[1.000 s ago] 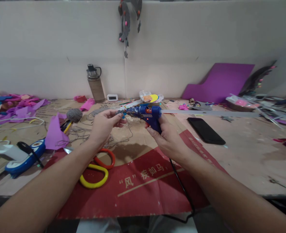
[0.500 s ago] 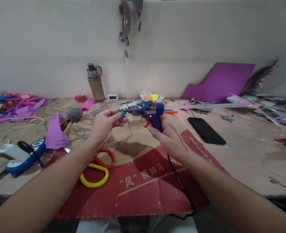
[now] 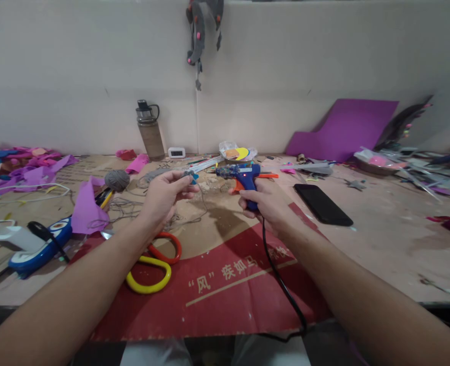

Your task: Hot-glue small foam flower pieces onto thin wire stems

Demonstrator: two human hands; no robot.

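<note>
- The right hand (image 3: pixel 266 204), at the centre of the frame, grips the blue glue gun (image 3: pixel 243 175) by its handle, with the nozzle pointing left.
- The left hand (image 3: pixel 166 195) pinches a small grey piece (image 3: pixel 189 176), left of the nozzle and apart from it.
- Scissors (image 3: pixel 152 264) lie on the worktop (image 3: pixel 381 229) below.

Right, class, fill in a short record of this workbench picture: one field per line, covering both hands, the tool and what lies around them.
left hand: pinches a small grey piece in its fingers
right hand: grips the blue glue gun by its handle
gun state: red light on, nozzle towards the small grey piece, apart from it
cord: black, runs from the handle towards the person
under left wrist: yellow and orange scissors
right of gun: black phone, lying flat
</note>
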